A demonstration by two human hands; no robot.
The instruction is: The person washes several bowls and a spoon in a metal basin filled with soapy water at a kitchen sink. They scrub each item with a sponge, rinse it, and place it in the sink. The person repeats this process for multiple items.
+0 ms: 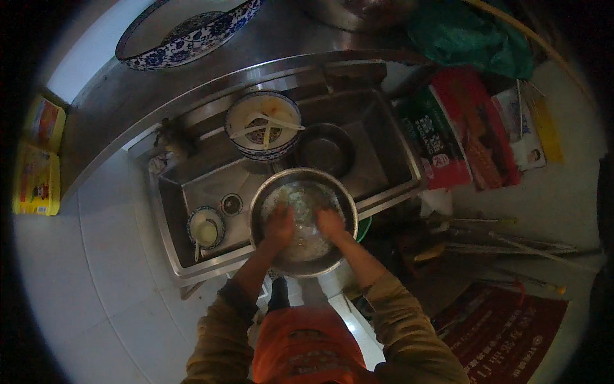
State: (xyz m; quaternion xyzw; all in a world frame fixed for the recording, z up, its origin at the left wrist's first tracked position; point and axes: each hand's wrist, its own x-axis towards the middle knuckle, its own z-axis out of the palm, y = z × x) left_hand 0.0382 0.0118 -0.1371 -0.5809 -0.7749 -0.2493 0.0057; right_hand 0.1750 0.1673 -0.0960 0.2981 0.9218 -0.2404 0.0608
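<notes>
A round metal basin (307, 273) sits on the front rim of the sink, holding cloudy, foamy water (304, 245). My left hand (279, 225) reaches into its left half. On the right side of the same water is my right hand (330, 223). The fingers of both hands are blurred and partly under the foam. Something pale greenish (302, 199) shows between and beyond them, too unclear to name. Whether either hand grips anything cannot be seen.
Behind the basin, blue-patterned bowls (263, 153) with several white spoons (266, 122) rest on the divider of the steel double sink (379, 158). A dark round pan (326, 149) lies in the right compartment. A small bowl (206, 225) stands in the left one, near the drain (231, 204).
</notes>
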